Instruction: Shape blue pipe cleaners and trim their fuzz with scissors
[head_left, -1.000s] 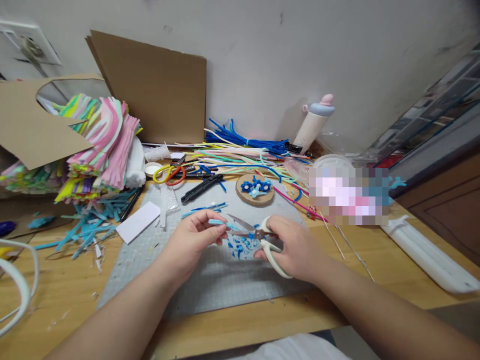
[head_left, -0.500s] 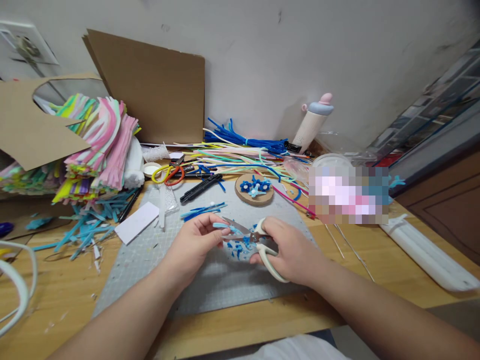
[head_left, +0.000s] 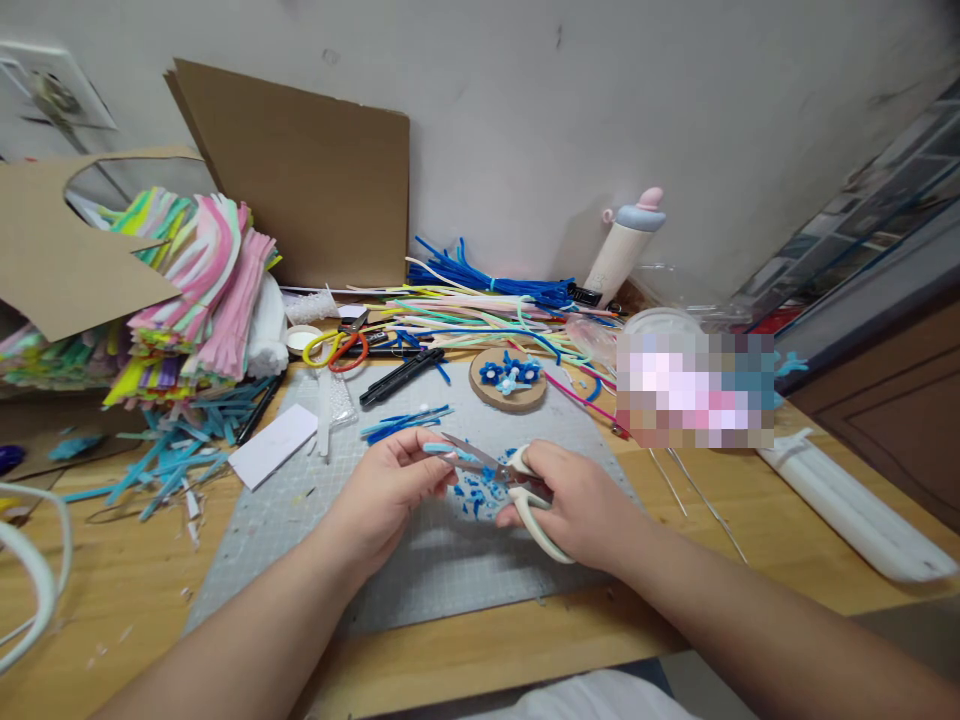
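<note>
My left hand [head_left: 405, 485] pinches a short piece of light blue pipe cleaner [head_left: 435, 449] between thumb and fingers. My right hand [head_left: 581, 500] is wrapped round the pale handles of a pair of scissors [head_left: 526, 498]. Their blades point left, slightly parted, at the pipe cleaner beside my left fingertips. Whether they touch it I cannot tell. Dark and light blue clippings [head_left: 474, 500] are scattered below the blades. Beyond my hands, a round cardboard disc [head_left: 510, 403] bears several small blue flowers [head_left: 531, 371] with white centres. Cut blue pipe cleaner strips [head_left: 405, 424] lie above my left hand.
Under my hands is a grey cutting mat [head_left: 405, 585]. Black pens [head_left: 401, 377], orange-and-yellow-handled scissors [head_left: 349, 350] and long pipe cleaners [head_left: 480, 310] lie behind. Colourful bundles [head_left: 202, 270] stand left; a bottle [head_left: 621, 255] and a white wrapped roll [head_left: 862, 510] are right.
The scissors have shifted slightly left, their blades closer together and nearer the left fingertips. Both hands keep their hold and have barely moved.
</note>
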